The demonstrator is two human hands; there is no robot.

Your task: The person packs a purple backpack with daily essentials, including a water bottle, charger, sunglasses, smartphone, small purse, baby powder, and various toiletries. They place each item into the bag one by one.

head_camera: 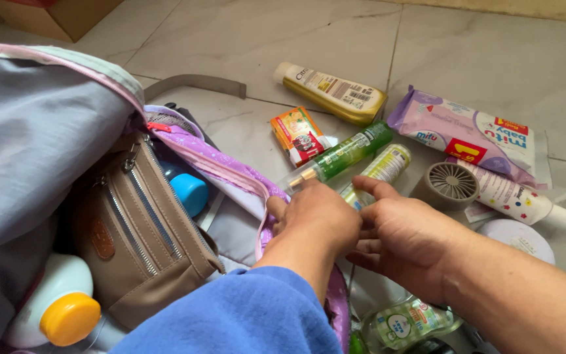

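Both of my hands meet over the rim of the open backpack (47, 131), and neither grip is plain to read. My left hand (319, 219) lies knuckles up with the fingers curled under, right at the purple edge of the bag's opening — whether it pinches anything I cannot tell. My right hand (404, 246) comes in from the right, its thumb stretched onto the pale green tube (378, 174), the other fingers tucked behind my left hand, so a closed hold is not shown either.

That tube lies just ahead of both hands, its long axis slanting from near-left to far-right, and my right hand is the nearer. Beside it, parallel and touching or nearly so, lies the green spray bottle (342, 157).

Room is tight to the right: a round grey fan (447, 185), a white tube (525, 200) and a wipes pack (470, 134) crowd the marble floor (479, 52). Farther off lie an orange sachet (298, 134) and a gold-coloured lotion bottle (335, 92). To the left the bag gapes open, already holding a brown zip pouch (145, 242), a blue cap (189, 191) and a white bottle with an orange cap (67, 314) — the free space sits above these.
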